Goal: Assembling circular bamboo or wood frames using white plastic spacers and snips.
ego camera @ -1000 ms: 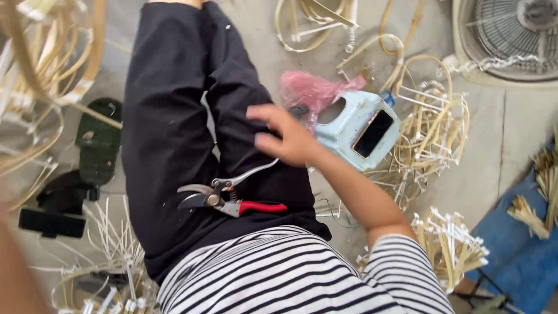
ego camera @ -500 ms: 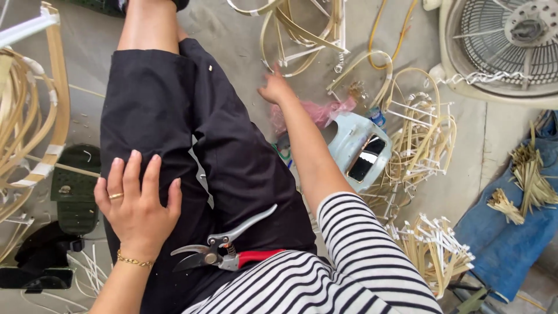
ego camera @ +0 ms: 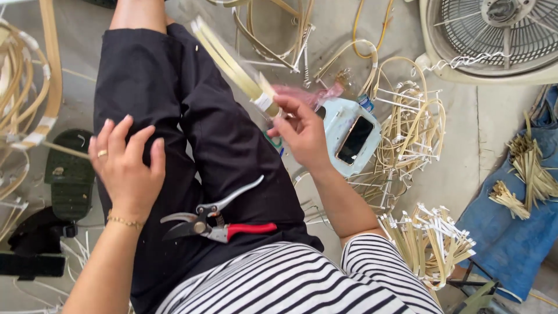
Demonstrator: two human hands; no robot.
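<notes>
Right hand (ego camera: 302, 131) grips a taped bundle of cane strips (ego camera: 232, 64), lifted over the lap. Left hand (ego camera: 125, 166) rests open on the thigh, near the shears (ego camera: 218, 224).

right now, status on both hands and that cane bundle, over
Right hand gripping taped cane bundle, lifted over lap. Left hand open, flat on thigh. Red-handled pruners loose on lap, clear of both.
</notes>
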